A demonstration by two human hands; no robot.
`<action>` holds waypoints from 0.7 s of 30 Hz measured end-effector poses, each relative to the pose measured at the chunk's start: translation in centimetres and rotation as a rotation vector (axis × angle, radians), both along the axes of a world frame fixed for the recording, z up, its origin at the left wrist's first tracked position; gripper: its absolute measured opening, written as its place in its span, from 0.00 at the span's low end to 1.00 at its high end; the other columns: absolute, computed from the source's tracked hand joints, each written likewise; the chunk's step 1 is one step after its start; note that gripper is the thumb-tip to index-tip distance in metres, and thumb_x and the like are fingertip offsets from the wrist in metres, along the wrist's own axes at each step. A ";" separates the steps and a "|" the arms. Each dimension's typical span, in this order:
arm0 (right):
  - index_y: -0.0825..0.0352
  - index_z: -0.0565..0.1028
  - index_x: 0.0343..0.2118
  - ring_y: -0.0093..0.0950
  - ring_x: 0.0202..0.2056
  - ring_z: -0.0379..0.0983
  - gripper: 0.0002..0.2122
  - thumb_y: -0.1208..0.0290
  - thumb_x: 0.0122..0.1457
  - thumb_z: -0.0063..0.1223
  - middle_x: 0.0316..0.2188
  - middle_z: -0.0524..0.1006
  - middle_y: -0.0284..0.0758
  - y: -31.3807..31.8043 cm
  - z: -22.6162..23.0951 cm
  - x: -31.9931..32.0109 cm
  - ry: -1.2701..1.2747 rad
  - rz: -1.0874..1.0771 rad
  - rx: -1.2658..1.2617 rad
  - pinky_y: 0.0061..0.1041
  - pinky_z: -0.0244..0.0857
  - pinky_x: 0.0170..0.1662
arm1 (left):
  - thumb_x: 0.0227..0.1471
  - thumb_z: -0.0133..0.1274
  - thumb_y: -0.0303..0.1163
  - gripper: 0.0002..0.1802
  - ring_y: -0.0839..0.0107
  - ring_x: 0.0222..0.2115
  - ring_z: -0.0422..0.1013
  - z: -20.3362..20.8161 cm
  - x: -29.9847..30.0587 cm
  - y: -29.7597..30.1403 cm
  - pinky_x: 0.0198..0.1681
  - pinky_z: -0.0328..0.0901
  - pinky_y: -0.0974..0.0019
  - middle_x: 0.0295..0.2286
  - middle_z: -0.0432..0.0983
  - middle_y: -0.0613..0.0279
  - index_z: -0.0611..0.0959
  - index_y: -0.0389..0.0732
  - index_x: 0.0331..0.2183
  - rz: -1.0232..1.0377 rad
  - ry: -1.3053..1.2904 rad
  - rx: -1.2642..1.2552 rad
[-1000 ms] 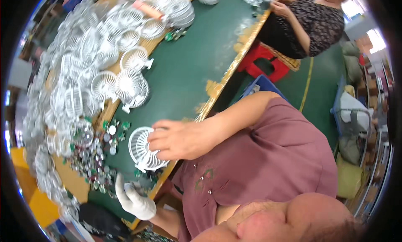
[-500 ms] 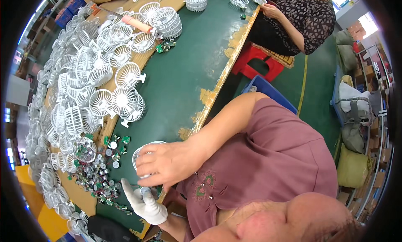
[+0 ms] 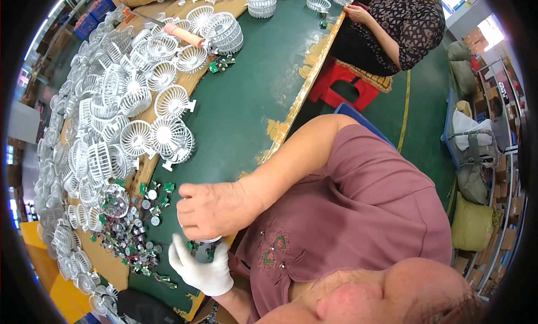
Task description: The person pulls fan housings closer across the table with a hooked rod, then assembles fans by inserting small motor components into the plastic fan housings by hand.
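mauve cloth, the person's short-sleeved top (image 3: 375,206), fills the nearest part of the view, with green embroidery (image 3: 273,250) beside its buttons. just past its front, the left hand (image 3: 200,272), in a white glove, is open, thumb spread away from the fingers. next to it, over the near edge of the green table (image 3: 252,94), the bare right hand (image 3: 216,210) arches over a white fan cage (image 3: 212,240), hiding all but bits of its rim; its fingers curl inward, though whether they grip the cage i cannot tell. beyond both hands lies a heap of small grey motors (image 3: 134,230), mixed with wires and green boards. behind that spreads a long pile of white fan cages (image 3: 98,122) on cardboard, and farther up the table an orange-handled tool (image 3: 185,35) rests among them. at the far end, next to a red stool (image 3: 363,97), is a co-worker (image 3: 409,27) in a dark patterned top.
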State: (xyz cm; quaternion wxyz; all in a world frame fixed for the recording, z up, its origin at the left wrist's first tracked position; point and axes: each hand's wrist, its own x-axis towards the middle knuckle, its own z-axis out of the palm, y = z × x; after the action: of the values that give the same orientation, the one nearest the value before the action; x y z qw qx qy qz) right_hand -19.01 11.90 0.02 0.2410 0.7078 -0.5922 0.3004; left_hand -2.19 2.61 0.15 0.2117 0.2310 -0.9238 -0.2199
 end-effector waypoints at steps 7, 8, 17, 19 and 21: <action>0.56 0.74 0.19 0.26 0.30 0.69 0.05 0.64 0.43 0.53 0.20 0.74 0.26 0.2 0.1 -0.5 0.131 -0.004 0.286 0.32 0.53 0.36 | 0.37 0.62 0.51 0.33 0.50 0.42 0.66 -1.6 -0.3 -0.6 0.43 0.63 0.53 0.45 0.68 0.50 0.77 0.45 0.45 -0.077 -0.256 -0.210; 0.56 0.74 0.19 0.26 0.30 0.69 0.05 0.64 0.43 0.53 0.20 0.74 0.26 0.2 0.2 -0.5 0.131 -0.004 0.286 0.32 0.53 0.36 | 0.37 0.62 0.48 0.31 0.51 0.41 0.67 -1.7 -0.1 -1.0 0.42 0.64 0.54 0.43 0.70 0.52 0.77 0.45 0.44 -0.106 -0.270 -0.188; 0.59 0.76 0.20 0.24 0.29 0.69 0.05 0.65 0.43 0.52 0.21 0.74 0.26 -0.8 0.0 -0.3 0.161 0.052 0.377 0.26 0.52 0.34 | 0.35 0.64 0.40 0.24 0.58 0.35 0.69 -1.4 0.3 -1.7 0.37 0.65 0.59 0.34 0.73 0.60 0.81 0.49 0.40 -0.123 -0.250 -0.209; 0.59 0.76 0.19 0.24 0.29 0.69 0.05 0.65 0.43 0.52 0.21 0.74 0.26 -0.9 0.1 -0.2 0.149 0.049 0.414 0.26 0.52 0.33 | 0.35 0.64 0.40 0.24 0.58 0.34 0.69 -1.6 0.3 -1.4 0.37 0.65 0.59 0.33 0.74 0.59 0.81 0.49 0.40 -0.125 -0.215 -0.216; 0.58 0.76 0.19 0.24 0.29 0.69 0.04 0.65 0.43 0.53 0.21 0.74 0.26 -1.0 0.0 0.1 0.174 0.037 0.430 0.26 0.52 0.33 | 0.35 0.64 0.40 0.24 0.58 0.34 0.69 -1.6 0.2 -1.4 0.36 0.65 0.59 0.33 0.74 0.59 0.81 0.49 0.39 -0.130 -0.179 -0.224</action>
State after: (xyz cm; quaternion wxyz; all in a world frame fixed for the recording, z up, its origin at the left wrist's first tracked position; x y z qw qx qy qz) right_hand -18.96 10.91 0.05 0.1293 0.7770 -0.6063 0.1095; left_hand -1.96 1.24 -1.50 0.1381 0.1644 -0.9708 -0.1071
